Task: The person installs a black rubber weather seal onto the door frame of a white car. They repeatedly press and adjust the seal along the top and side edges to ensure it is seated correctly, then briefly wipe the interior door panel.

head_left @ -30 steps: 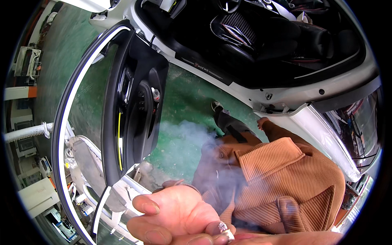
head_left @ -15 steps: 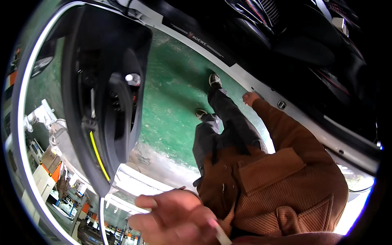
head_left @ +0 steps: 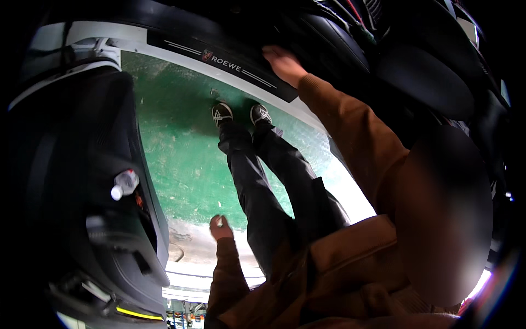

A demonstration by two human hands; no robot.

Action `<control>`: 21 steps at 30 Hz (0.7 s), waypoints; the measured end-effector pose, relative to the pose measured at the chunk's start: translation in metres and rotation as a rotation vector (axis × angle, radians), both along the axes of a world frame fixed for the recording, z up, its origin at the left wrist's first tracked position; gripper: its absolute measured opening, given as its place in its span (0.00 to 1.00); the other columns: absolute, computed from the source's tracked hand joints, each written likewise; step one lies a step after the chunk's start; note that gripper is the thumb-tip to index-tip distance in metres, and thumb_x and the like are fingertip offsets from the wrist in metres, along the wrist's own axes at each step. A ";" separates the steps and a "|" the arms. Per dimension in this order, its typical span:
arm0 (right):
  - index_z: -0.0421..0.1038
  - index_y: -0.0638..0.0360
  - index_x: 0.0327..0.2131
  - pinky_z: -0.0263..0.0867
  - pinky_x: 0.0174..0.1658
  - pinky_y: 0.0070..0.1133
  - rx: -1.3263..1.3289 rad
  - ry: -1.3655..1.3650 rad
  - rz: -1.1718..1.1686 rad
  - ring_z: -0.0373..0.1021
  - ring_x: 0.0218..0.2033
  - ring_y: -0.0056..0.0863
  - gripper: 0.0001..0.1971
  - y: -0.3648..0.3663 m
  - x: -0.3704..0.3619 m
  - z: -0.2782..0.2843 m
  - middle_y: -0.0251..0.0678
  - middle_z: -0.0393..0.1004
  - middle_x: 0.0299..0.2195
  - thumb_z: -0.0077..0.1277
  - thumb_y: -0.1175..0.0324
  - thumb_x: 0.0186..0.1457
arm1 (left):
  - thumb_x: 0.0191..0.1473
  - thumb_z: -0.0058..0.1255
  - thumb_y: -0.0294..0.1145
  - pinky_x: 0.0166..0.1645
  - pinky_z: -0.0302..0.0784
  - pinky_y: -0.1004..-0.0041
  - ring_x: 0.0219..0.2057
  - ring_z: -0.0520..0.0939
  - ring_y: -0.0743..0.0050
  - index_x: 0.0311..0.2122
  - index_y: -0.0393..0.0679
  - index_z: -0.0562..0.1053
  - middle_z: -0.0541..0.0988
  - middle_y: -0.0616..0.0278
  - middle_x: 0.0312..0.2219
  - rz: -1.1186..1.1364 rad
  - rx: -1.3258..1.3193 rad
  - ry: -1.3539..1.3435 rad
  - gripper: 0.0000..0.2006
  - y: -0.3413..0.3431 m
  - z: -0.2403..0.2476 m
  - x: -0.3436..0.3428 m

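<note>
Low beside my legs hangs my left hand (head_left: 221, 229), its fingers curled round a small white stick (head_left: 219, 221), too small to make out fully. My right hand (head_left: 284, 64) reaches forward over the car's door sill, next to the dark sill plate (head_left: 222, 61) and the black seat (head_left: 334, 41). Its fingers look stretched out and nothing shows in them, though they are dim and slightly blurred. I cannot tell whether they touch the seat.
The open black car door (head_left: 104, 214) stands at my left, with a clear plastic bottle (head_left: 126, 182) in its pocket. My shoes (head_left: 222, 113) are on the green floor (head_left: 175, 148), close to the sill. Farther right inside the car is another dark seat (head_left: 427, 77).
My left hand has dropped from close to the camera down beside my legs. My right arm has reached forward into the doorway. I have stepped closer to the sill, with both feet now side by side.
</note>
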State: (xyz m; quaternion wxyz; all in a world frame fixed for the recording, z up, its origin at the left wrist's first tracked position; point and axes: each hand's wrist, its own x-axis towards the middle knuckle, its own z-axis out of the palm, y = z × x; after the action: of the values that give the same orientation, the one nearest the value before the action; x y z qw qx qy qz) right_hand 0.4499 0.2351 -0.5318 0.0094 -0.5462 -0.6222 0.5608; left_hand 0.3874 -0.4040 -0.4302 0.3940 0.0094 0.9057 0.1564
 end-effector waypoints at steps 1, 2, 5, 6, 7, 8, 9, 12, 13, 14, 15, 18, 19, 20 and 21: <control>0.71 0.57 0.62 0.66 0.63 0.31 0.154 -0.071 0.016 0.73 0.59 0.45 0.26 0.013 -0.018 -0.019 0.49 0.77 0.57 0.49 0.53 0.66 | 0.57 0.64 0.35 0.55 0.79 0.59 0.47 0.84 0.53 0.46 0.34 0.80 0.84 0.49 0.44 0.004 0.126 -0.077 0.16 0.046 -0.017 0.006; 0.75 0.59 0.56 0.70 0.59 0.33 0.294 -0.139 -0.013 0.76 0.54 0.45 0.22 0.019 -0.040 -0.029 0.48 0.79 0.53 0.47 0.56 0.68 | 0.57 0.63 0.37 0.58 0.75 0.57 0.51 0.82 0.52 0.47 0.36 0.80 0.84 0.50 0.46 -0.023 0.129 -0.116 0.17 0.104 -0.017 0.017; 0.77 0.56 0.52 0.71 0.57 0.33 0.365 -0.279 0.123 0.77 0.52 0.45 0.17 0.054 -0.076 -0.078 0.47 0.81 0.50 0.46 0.59 0.69 | 0.58 0.59 0.45 0.62 0.67 0.50 0.55 0.77 0.49 0.47 0.45 0.80 0.82 0.55 0.47 -0.533 -0.052 -0.111 0.18 0.213 0.002 0.053; 0.77 0.54 0.54 0.70 0.58 0.32 0.323 -0.343 0.151 0.75 0.54 0.45 0.17 0.069 -0.084 -0.098 0.47 0.80 0.51 0.47 0.60 0.69 | 0.57 0.58 0.46 0.61 0.68 0.50 0.54 0.77 0.49 0.46 0.46 0.80 0.82 0.55 0.47 -0.662 -0.115 -0.123 0.17 0.230 0.004 0.052; 0.78 0.54 0.54 0.70 0.58 0.31 0.443 -0.390 0.279 0.75 0.54 0.45 0.17 0.086 -0.086 -0.121 0.47 0.80 0.50 0.47 0.60 0.68 | 0.57 0.58 0.47 0.60 0.68 0.50 0.52 0.78 0.49 0.45 0.48 0.80 0.82 0.55 0.46 -0.782 -0.176 -0.132 0.17 0.247 0.007 0.049; 0.78 0.54 0.53 0.71 0.58 0.31 0.575 -0.460 0.391 0.76 0.53 0.46 0.17 0.111 -0.066 -0.154 0.47 0.81 0.50 0.48 0.61 0.67 | 0.57 0.58 0.48 0.58 0.68 0.51 0.51 0.78 0.48 0.44 0.49 0.80 0.82 0.55 0.46 -0.924 -0.212 -0.145 0.16 0.258 0.004 0.046; 0.77 0.55 0.54 0.72 0.56 0.33 0.592 -0.477 0.390 0.76 0.52 0.47 0.17 0.121 -0.074 -0.170 0.48 0.81 0.49 0.48 0.62 0.66 | 0.56 0.58 0.47 0.57 0.69 0.51 0.50 0.79 0.49 0.42 0.49 0.80 0.82 0.56 0.44 -0.866 -0.184 -0.135 0.15 0.257 0.001 0.042; 0.75 0.57 0.55 0.76 0.51 0.39 0.628 -0.537 0.295 0.78 0.50 0.49 0.17 0.159 -0.077 -0.213 0.50 0.81 0.48 0.49 0.65 0.65 | 0.56 0.59 0.45 0.56 0.70 0.50 0.49 0.79 0.49 0.39 0.49 0.79 0.83 0.59 0.39 -0.699 -0.088 -0.115 0.13 0.245 -0.012 0.028; 0.74 0.58 0.55 0.77 0.49 0.41 0.640 -0.544 0.332 0.79 0.49 0.50 0.17 0.165 -0.082 -0.224 0.50 0.81 0.48 0.50 0.67 0.65 | 0.56 0.59 0.45 0.56 0.70 0.50 0.49 0.79 0.49 0.39 0.49 0.79 0.83 0.58 0.39 -0.667 -0.088 -0.118 0.12 0.241 -0.012 0.026; 0.75 0.58 0.52 0.77 0.49 0.41 0.686 -0.579 0.369 0.79 0.48 0.50 0.16 0.176 -0.078 -0.222 0.50 0.81 0.46 0.51 0.65 0.63 | 0.56 0.59 0.45 0.56 0.70 0.50 0.49 0.79 0.49 0.38 0.49 0.79 0.83 0.58 0.39 -0.645 -0.067 -0.126 0.12 0.240 -0.013 0.024; 0.75 0.57 0.50 0.77 0.48 0.41 0.720 -0.585 0.453 0.79 0.47 0.50 0.15 0.180 -0.080 -0.220 0.50 0.81 0.44 0.52 0.64 0.62 | 0.56 0.59 0.45 0.56 0.70 0.50 0.49 0.79 0.49 0.38 0.49 0.79 0.83 0.58 0.39 -0.619 -0.062 -0.127 0.12 0.240 -0.013 0.022; 0.77 0.57 0.43 0.76 0.45 0.40 0.864 -0.602 0.762 0.79 0.43 0.49 0.14 0.199 -0.090 -0.201 0.48 0.81 0.39 0.55 0.59 0.58 | 0.56 0.59 0.44 0.57 0.69 0.50 0.49 0.78 0.49 0.37 0.49 0.79 0.83 0.58 0.39 -0.591 -0.098 -0.178 0.11 0.240 -0.013 0.018; 0.78 0.57 0.40 0.76 0.44 0.40 0.914 -0.597 0.876 0.79 0.42 0.49 0.14 0.208 -0.096 -0.192 0.48 0.81 0.37 0.56 0.58 0.57 | 0.56 0.60 0.44 0.57 0.69 0.50 0.50 0.78 0.49 0.37 0.50 0.79 0.83 0.59 0.39 -0.580 -0.097 -0.177 0.11 0.239 -0.014 0.018; 0.79 0.57 0.38 0.76 0.43 0.40 0.966 -0.581 0.992 0.79 0.41 0.49 0.15 0.217 -0.104 -0.184 0.48 0.81 0.36 0.57 0.57 0.55 | 0.56 0.60 0.44 0.57 0.69 0.50 0.50 0.78 0.49 0.37 0.50 0.79 0.84 0.59 0.40 -0.568 -0.100 -0.176 0.10 0.237 -0.014 0.020; 0.79 0.57 0.35 0.76 0.42 0.40 1.009 -0.567 1.099 0.79 0.40 0.49 0.15 0.227 -0.111 -0.176 0.47 0.80 0.34 0.58 0.55 0.54 | 0.55 0.60 0.44 0.58 0.69 0.51 0.50 0.78 0.49 0.37 0.50 0.79 0.84 0.60 0.40 -0.558 -0.099 -0.178 0.10 0.234 -0.015 0.022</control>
State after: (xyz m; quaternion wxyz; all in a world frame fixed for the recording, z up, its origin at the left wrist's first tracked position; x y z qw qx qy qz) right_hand 0.3387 0.4616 -0.7078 -0.1810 -0.2130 -0.9598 -0.0247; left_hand 0.4091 -0.1697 -0.4452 0.4996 0.2252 0.8365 -0.0020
